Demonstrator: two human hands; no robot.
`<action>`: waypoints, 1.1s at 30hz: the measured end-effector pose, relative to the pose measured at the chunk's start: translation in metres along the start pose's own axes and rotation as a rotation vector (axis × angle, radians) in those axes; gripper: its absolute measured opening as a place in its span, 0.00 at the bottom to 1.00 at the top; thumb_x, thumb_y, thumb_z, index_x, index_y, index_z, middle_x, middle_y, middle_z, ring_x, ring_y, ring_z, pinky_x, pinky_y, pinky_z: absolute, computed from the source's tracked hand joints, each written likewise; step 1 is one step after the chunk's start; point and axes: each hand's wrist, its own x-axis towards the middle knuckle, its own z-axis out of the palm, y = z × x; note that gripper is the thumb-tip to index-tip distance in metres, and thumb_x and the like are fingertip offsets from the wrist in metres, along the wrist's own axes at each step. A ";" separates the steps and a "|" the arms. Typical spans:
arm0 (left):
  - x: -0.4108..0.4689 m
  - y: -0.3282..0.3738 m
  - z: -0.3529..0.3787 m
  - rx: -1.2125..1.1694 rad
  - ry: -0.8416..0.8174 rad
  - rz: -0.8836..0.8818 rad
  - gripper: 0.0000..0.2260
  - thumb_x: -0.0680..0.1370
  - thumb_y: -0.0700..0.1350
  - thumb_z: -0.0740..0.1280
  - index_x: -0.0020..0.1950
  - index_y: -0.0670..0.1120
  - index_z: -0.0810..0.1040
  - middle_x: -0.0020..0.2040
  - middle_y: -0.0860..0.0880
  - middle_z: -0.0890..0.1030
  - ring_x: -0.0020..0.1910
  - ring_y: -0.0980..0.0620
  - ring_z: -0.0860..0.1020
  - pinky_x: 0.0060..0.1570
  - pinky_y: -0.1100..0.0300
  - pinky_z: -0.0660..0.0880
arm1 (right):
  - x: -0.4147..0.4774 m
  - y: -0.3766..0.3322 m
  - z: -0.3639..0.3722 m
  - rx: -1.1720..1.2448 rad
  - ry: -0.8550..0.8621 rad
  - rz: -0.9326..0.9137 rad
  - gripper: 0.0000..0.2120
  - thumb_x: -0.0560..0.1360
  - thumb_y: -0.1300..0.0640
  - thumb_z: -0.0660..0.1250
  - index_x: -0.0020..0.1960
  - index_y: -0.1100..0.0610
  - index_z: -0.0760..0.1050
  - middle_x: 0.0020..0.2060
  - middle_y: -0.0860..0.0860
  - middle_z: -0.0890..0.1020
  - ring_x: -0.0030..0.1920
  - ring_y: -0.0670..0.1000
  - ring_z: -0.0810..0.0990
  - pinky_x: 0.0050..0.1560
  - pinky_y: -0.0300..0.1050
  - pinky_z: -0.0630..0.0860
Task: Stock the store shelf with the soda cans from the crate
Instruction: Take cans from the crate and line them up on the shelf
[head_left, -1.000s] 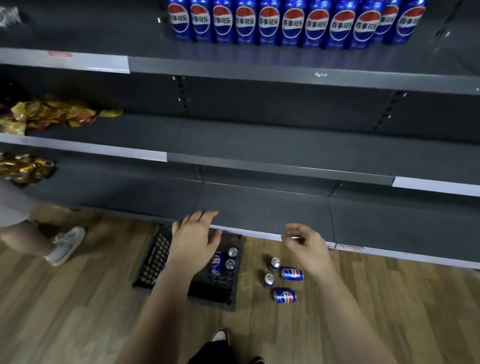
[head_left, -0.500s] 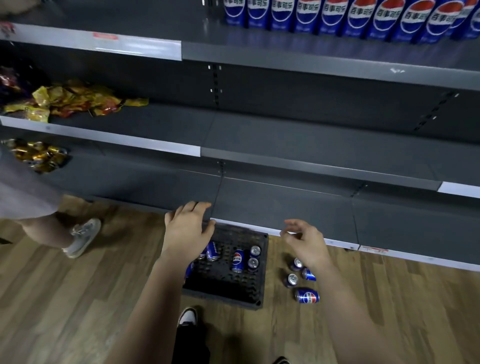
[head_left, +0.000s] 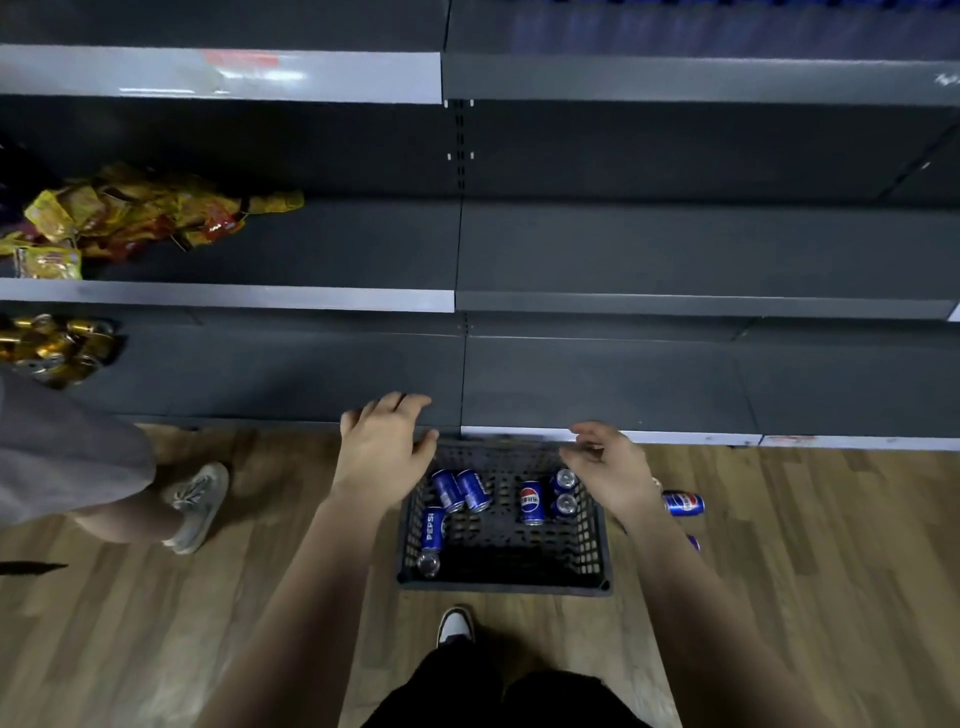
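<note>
Since half a second ago the view has tipped down, so the black perforated plastic crate (head_left: 504, 583) on the wooden floor (head_left: 156, 623) now lies just below both empty grips, the left grip (head_left: 382, 448) loosely spread and the right grip (head_left: 612, 470) slackly curled, with blue soda cans (head_left: 532, 501) inside it.

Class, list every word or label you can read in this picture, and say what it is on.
"PEPSI": on the blue soda can lying in the black plastic crate.
Too blurred to read: lettering on the logo-faced blue can; red label on the grey shelf strip.
</note>
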 end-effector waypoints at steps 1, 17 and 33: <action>0.001 -0.004 0.003 -0.007 -0.007 -0.001 0.19 0.80 0.52 0.61 0.70 0.53 0.69 0.67 0.50 0.73 0.67 0.48 0.69 0.66 0.48 0.60 | 0.000 0.001 0.004 -0.005 -0.005 0.008 0.16 0.74 0.56 0.72 0.61 0.54 0.77 0.51 0.49 0.82 0.53 0.50 0.81 0.59 0.43 0.74; -0.033 0.017 0.066 -0.030 -0.136 -0.051 0.19 0.79 0.52 0.61 0.70 0.54 0.68 0.64 0.51 0.73 0.65 0.49 0.70 0.64 0.49 0.60 | -0.010 0.065 0.010 -0.123 -0.095 0.076 0.19 0.72 0.50 0.73 0.61 0.54 0.79 0.52 0.50 0.83 0.54 0.49 0.81 0.60 0.46 0.76; 0.012 0.016 0.236 0.049 -0.214 0.103 0.20 0.80 0.53 0.60 0.71 0.53 0.67 0.64 0.50 0.73 0.65 0.47 0.70 0.63 0.51 0.61 | 0.063 0.207 0.086 -0.147 -0.151 0.182 0.24 0.72 0.47 0.72 0.66 0.54 0.75 0.58 0.52 0.82 0.58 0.52 0.79 0.58 0.44 0.74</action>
